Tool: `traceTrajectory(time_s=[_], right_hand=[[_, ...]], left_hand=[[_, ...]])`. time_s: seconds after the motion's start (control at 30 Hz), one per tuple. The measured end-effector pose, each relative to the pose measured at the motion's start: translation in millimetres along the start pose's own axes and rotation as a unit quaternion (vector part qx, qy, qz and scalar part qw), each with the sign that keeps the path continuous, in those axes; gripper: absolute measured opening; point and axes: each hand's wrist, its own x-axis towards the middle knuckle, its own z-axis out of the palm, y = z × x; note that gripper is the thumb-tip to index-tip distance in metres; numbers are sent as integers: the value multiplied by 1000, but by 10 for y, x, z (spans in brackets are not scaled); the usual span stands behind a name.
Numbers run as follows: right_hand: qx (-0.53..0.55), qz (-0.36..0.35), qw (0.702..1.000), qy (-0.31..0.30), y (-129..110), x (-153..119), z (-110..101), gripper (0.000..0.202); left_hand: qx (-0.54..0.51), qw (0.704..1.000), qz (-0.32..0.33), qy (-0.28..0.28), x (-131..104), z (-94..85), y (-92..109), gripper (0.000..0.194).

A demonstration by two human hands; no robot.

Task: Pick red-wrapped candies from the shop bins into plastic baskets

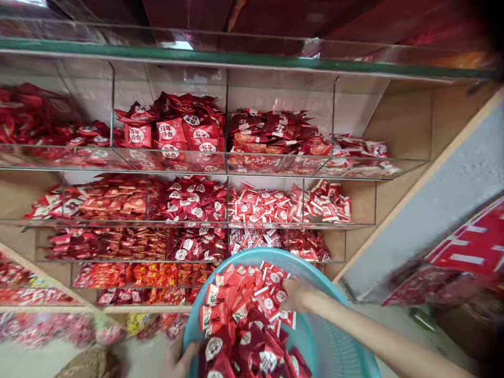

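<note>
A large turquoise plastic basket [334, 336] holds many red candy packets [220, 294] and darker red packets [252, 352] with white round labels. My left hand [179, 359] is at the basket's left rim, blurred, with its fingers around the edge. My right hand [295, 294] reaches into the basket from the right and touches the small red and white packets near its upper right. Its fingers are partly hidden and blurred, so what they grip, if anything, cannot be made out.
Glass shelves [263, 226] with dividers stand ahead, loaded with red packets [169, 131]. A thick green-edged glass shelf [236, 55] crosses the top. At the right are a grey wall [425, 210] and red packaging [472, 241]. A brown round object [92, 365] sits lower left.
</note>
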Motion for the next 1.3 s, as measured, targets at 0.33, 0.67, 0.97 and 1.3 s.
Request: traceTrajectory(time_s=[0.33, 0.67, 0.97, 1.3], right_hand=[[24, 7, 999, 37, -23, 31, 18, 59], [26, -24, 999, 41, 50, -44, 45, 23], [10, -28, 998, 52, -72, 4, -17, 29], [17, -5, 996, 84, -49, 18, -45, 43]], left_hand=[[-30, 999, 11, 15, -4, 14, -28, 75], [-26, 999, 26, 23, 10, -2, -50, 61], [-55, 998, 23, 35, 34, 23, -114, 64], [-54, 997, 26, 41, 32, 13, -88, 49]])
